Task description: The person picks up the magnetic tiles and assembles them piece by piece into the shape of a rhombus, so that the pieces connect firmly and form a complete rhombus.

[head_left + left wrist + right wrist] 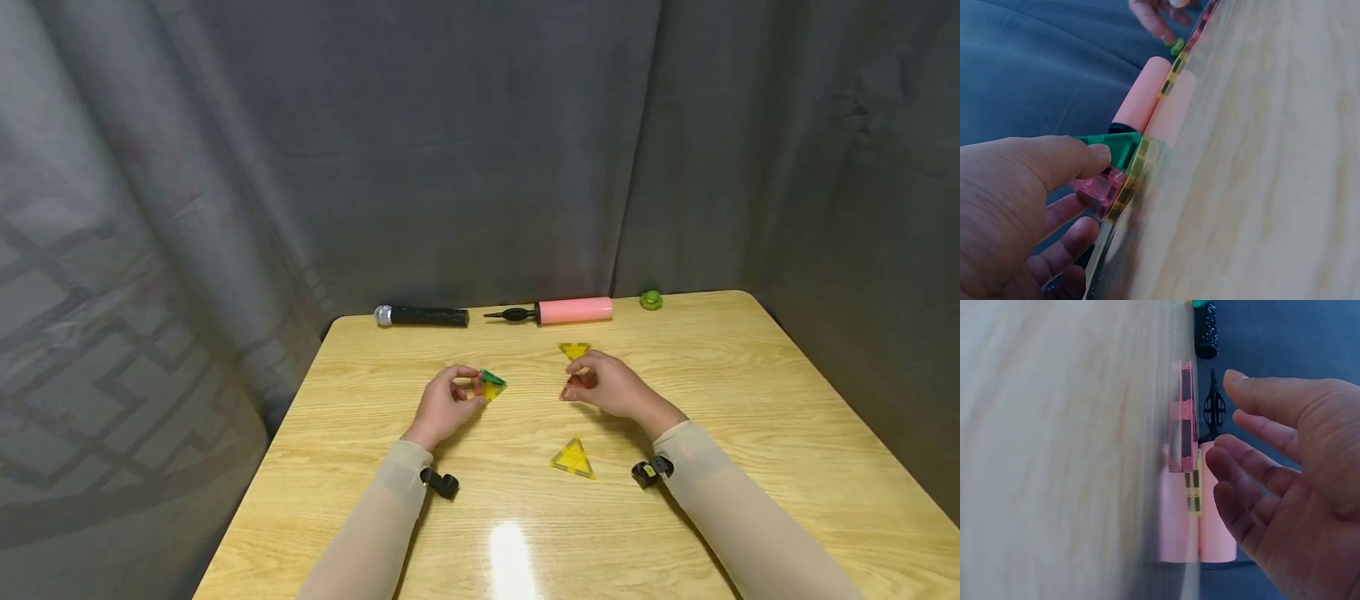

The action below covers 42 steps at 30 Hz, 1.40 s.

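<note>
My left hand [441, 406] pinches a green triangular magnetic tile [1124, 147] and a pink tile [1099, 189] between thumb and fingers. Both stand tilted on a yellow triangular tile [1129, 182] at the left of the table. Over on the right, a red-pink triangular tile [1186, 419] lies flat on the wood. My right hand [611, 385] hovers beside it with loosely bent fingers; the right wrist view shows a gap between fingers and tile. Just beyond that hand is another yellow triangle [574, 349], partly covered, and a third yellow triangle [573, 459] lies nearer me.
Along the table's back edge lie a black microphone [429, 317] with a silver head, a pink hand pump [575, 311] with a black nozzle, and a small green object [651, 300]. Grey curtains [465, 150] hang behind and beside the wooden table [360, 500].
</note>
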{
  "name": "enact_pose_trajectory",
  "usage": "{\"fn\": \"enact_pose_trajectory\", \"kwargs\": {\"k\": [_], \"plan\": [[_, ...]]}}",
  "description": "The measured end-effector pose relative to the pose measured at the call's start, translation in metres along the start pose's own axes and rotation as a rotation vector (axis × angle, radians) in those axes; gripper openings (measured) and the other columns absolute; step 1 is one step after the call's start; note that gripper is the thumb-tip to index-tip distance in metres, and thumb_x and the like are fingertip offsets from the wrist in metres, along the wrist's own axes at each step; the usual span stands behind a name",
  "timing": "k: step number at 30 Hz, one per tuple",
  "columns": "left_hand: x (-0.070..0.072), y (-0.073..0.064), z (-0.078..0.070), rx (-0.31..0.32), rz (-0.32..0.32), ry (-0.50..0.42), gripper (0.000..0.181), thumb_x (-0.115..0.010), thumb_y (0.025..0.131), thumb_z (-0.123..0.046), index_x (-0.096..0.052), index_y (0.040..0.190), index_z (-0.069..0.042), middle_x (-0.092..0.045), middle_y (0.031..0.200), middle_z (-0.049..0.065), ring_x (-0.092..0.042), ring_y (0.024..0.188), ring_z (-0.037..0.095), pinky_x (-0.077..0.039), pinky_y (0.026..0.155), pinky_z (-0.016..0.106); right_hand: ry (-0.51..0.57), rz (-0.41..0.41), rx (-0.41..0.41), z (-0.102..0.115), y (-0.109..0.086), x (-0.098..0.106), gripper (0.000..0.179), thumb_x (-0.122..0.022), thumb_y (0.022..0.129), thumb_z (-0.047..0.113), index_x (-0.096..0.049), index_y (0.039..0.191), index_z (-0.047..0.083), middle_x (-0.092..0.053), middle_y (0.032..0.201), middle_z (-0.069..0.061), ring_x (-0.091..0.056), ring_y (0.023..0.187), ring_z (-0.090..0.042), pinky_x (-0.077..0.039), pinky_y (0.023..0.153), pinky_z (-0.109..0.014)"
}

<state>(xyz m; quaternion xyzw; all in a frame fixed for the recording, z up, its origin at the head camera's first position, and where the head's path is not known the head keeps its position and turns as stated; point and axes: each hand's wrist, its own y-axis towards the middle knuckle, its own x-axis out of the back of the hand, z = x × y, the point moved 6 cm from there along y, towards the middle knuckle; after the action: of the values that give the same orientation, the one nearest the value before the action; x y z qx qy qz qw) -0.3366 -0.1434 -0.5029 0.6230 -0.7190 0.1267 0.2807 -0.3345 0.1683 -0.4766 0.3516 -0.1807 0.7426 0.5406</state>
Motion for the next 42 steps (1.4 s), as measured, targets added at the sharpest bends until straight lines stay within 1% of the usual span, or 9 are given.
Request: {"fn": "enact_pose_trajectory", "kwargs": {"k": [6,11,14,20,26,31,34,37,42], "plan": [[0.008,-0.003,0.003,0.012,0.005,-0.017,0.040,-0.086,0.090,-0.019,-0.069,0.125,-0.025,-0.066,0.123,-0.002,-0.060,0.088,0.018,-0.053,0.074,0.033,0.009,-0.015,0.004,-0.009,0.000,0.000,0.035,-0.085,0.091,0.014,-0.074,0.122,0.005,-0.067,0.112,-0.008,-0.063,0.088,-0.020,-0.056,0.083,-0.044],[0.013,-0.004,0.006,0.013,-0.010,-0.022,0.040,-0.087,0.088,-0.016,-0.069,0.123,-0.024,-0.065,0.120,-0.003,-0.061,0.090,0.020,-0.053,0.076,0.034,0.032,-0.006,0.000,-0.018,0.000,-0.002,0.036,-0.085,0.090,0.012,-0.075,0.123,0.006,-0.067,0.113,-0.006,-0.063,0.092,-0.022,-0.056,0.083,-0.041],[0.016,-0.003,0.010,0.014,-0.026,-0.013,0.039,-0.087,0.088,-0.016,-0.069,0.122,-0.024,-0.065,0.119,-0.003,-0.062,0.091,0.021,-0.053,0.078,0.034,0.063,0.001,-0.022,-0.025,0.001,-0.003,0.038,-0.087,0.089,0.014,-0.075,0.125,0.008,-0.068,0.115,-0.004,-0.060,0.092,-0.021,-0.055,0.081,-0.037],[0.021,-0.003,0.014,0.011,-0.058,-0.014,0.038,-0.087,0.088,-0.016,-0.070,0.122,-0.022,-0.065,0.120,0.002,-0.061,0.093,0.022,-0.053,0.080,0.037,0.152,0.010,-0.011,-0.033,0.000,-0.001,0.039,-0.088,0.087,0.014,-0.075,0.124,0.008,-0.071,0.116,-0.007,-0.056,0.082,-0.022,-0.052,0.070,-0.033],[0.024,-0.003,0.018,0.017,-0.080,-0.016,0.038,-0.087,0.088,-0.017,-0.069,0.121,-0.023,-0.064,0.119,0.002,-0.062,0.094,0.024,-0.053,0.080,0.039,0.210,0.015,-0.009,-0.037,0.000,0.000,0.037,-0.089,0.085,0.014,-0.077,0.120,0.012,-0.072,0.115,-0.007,-0.054,0.076,-0.025,-0.049,0.064,-0.031],[0.026,-0.003,0.020,0.028,-0.091,-0.002,0.038,-0.086,0.089,-0.016,-0.069,0.123,-0.020,-0.063,0.118,0.003,-0.062,0.096,0.024,-0.053,0.080,0.038,0.236,-0.003,0.015,-0.037,-0.001,-0.002,0.034,-0.090,0.085,0.013,-0.078,0.117,0.010,-0.072,0.112,-0.009,-0.054,0.078,-0.025,-0.048,0.066,-0.031],[0.028,-0.003,0.020,0.032,-0.101,0.006,0.039,-0.087,0.089,-0.016,-0.069,0.124,-0.019,-0.063,0.121,0.004,-0.062,0.097,0.023,-0.053,0.082,0.038,0.245,-0.010,0.037,-0.036,-0.002,-0.003,0.033,-0.089,0.085,0.011,-0.078,0.116,0.010,-0.070,0.115,-0.009,-0.053,0.079,-0.024,-0.049,0.067,-0.030],[0.030,-0.003,0.021,0.033,-0.119,0.005,0.040,-0.088,0.087,-0.015,-0.069,0.123,-0.018,-0.064,0.121,0.005,-0.062,0.098,0.024,-0.053,0.084,0.038,0.247,-0.007,0.058,-0.036,-0.002,-0.004,0.034,-0.089,0.085,0.009,-0.078,0.118,0.009,-0.069,0.122,-0.010,-0.053,0.079,-0.023,-0.049,0.067,-0.030],[0.031,-0.002,0.024,0.018,-0.146,-0.005,0.040,-0.087,0.086,-0.012,-0.070,0.122,-0.016,-0.063,0.122,0.006,-0.062,0.098,0.024,-0.053,0.086,0.039,0.252,0.000,0.044,-0.036,-0.003,-0.004,0.036,-0.090,0.084,0.009,-0.079,0.118,0.009,-0.069,0.125,-0.010,-0.052,0.077,-0.023,-0.048,0.063,-0.029]]}}
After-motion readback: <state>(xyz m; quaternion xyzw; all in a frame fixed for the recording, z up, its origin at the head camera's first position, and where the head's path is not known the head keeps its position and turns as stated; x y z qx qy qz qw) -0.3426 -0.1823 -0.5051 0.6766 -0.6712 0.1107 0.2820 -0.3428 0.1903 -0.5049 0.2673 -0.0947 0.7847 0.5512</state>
